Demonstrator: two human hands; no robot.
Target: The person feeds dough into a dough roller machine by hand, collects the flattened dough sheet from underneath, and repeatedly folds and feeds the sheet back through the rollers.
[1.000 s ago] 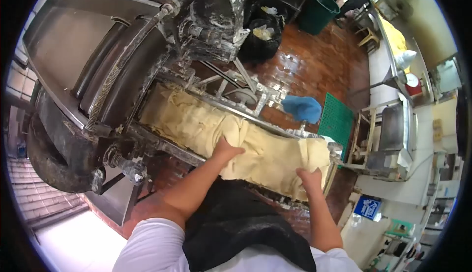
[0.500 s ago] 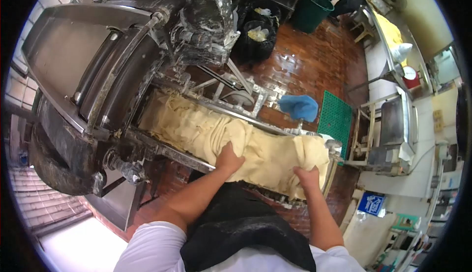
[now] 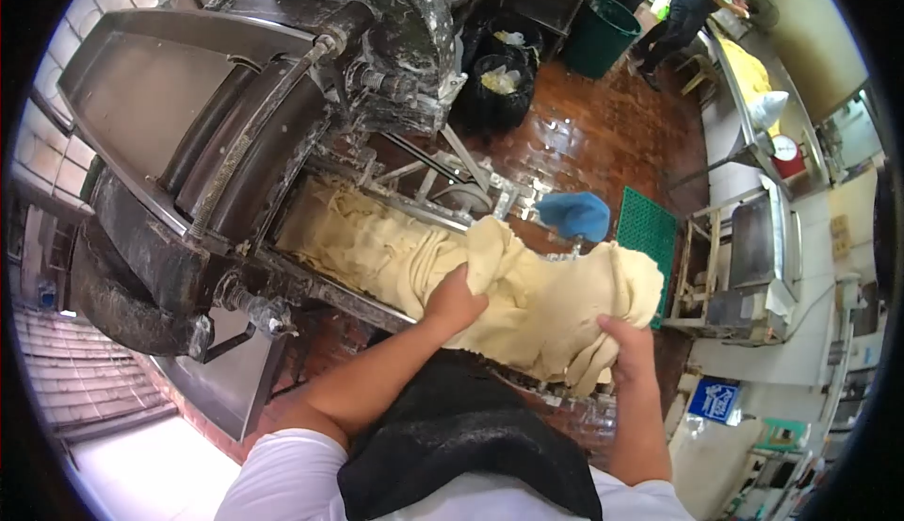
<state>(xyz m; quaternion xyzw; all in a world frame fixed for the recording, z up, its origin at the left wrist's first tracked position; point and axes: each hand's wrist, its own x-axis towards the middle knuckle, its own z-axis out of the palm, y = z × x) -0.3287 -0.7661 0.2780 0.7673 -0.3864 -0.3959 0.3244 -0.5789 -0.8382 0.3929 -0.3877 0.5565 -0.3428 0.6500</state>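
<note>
The left hand (image 3: 457,301) grips a bunched fold midway along the layered dough (image 3: 556,309), and the right hand (image 3: 633,347) grasps its outer end, the rest lying along the metal-edged tray (image 3: 363,306) below the roller machine (image 3: 250,158). To handle it well, both hands would best gather several layers together in a broad hold and move evenly, since tugging one thin edge could tear the soft sheet
</note>
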